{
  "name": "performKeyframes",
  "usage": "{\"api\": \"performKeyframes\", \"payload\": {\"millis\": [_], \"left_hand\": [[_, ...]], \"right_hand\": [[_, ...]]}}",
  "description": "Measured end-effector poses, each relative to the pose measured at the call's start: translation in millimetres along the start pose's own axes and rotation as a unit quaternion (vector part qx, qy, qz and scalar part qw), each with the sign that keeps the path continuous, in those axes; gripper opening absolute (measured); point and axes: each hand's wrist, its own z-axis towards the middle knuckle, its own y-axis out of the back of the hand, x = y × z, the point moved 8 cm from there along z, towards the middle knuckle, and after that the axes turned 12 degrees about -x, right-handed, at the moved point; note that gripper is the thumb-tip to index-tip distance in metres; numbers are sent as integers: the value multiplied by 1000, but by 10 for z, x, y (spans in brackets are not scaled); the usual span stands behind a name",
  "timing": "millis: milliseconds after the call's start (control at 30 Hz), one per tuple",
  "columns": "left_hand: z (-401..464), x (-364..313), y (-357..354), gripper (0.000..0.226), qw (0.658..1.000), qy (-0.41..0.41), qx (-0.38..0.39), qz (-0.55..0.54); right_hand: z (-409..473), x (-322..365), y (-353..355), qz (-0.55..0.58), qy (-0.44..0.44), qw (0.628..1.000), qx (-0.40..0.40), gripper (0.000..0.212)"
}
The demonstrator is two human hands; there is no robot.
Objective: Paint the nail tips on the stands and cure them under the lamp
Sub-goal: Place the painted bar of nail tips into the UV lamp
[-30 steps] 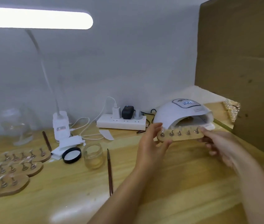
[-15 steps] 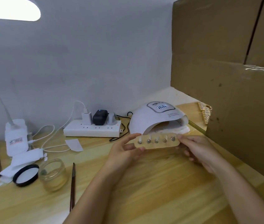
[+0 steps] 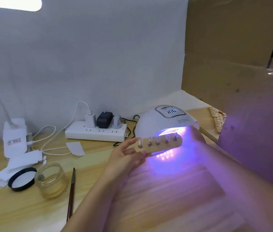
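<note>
The wooden table (image 3: 32, 211) fills the lower frame. Right of centre, the domed curing lamp (image 3: 164, 123) glows violet, its mouth facing the person so a stand can slide straight in. The wooden stand (image 3: 159, 144) hangs level at that mouth, probably so the five nail tips (image 3: 157, 141) stay upright. The left hand (image 3: 125, 158) pinches the stand's left end; the right hand (image 3: 194, 139) is at its right end, grip lost in glare. A brush (image 3: 71, 195) lies lower left.
</note>
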Motion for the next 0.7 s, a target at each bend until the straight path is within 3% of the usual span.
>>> {"api": "performKeyframes", "payload": {"millis": [167, 233, 333, 433, 567, 700], "left_hand": [[27, 22, 12, 37, 1000, -2, 4, 4], [35, 26, 15, 36, 1000, -3, 7, 3], [39, 28, 19, 36, 1000, -6, 8, 1], [27, 22, 11, 36, 1000, -13, 11, 7], [24, 17, 8, 35, 999, -25, 13, 15], [27, 16, -6, 35, 999, -27, 19, 14]], "right_hand": [[136, -46, -167, -155, -22, 986, 53, 26], [145, -14, -212, -183, -4, 977, 111, 20], [159, 28, -209, -184, 18, 975, 127, 15], [174, 78, -165, -146, 27, 984, 102, 15], [165, 186, 5, -156, 86, 983, 41, 34], [111, 196, -21, -146, 176, 973, 31, 26]]}}
